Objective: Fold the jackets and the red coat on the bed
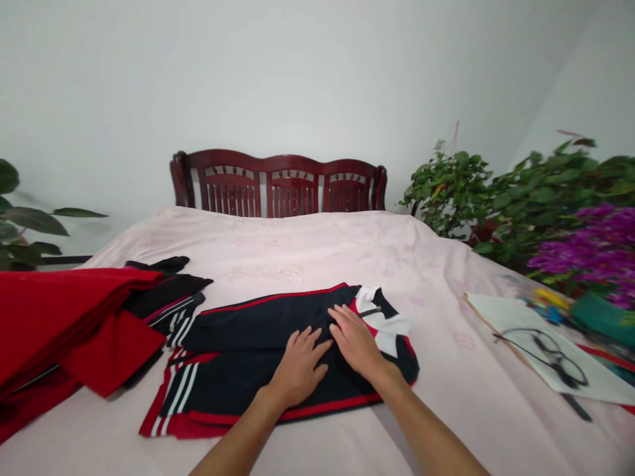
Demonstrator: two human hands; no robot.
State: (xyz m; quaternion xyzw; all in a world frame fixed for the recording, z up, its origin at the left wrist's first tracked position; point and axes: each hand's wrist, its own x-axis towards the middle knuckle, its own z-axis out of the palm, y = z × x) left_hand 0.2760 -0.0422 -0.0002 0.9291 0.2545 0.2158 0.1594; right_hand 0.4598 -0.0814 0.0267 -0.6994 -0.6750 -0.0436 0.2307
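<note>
A dark navy jacket with red piping and white-striped cuffs lies on the bed, its sleeves folded over the body and pointing left. Its white and red collar end, with a zipper, faces right. My left hand rests on the middle of the jacket, palm down with fingers spread. Just right of it, my right hand lies flat near the collar, fingers stretched out. Both hands press on the cloth without gripping it. The jacket's underside is hidden.
Red cloth and dark folded clothes are piled at the left. On the right, eyeglasses lie on white paper. Leafy plants and purple flowers stand beyond. A wooden headboard closes the bed's far end.
</note>
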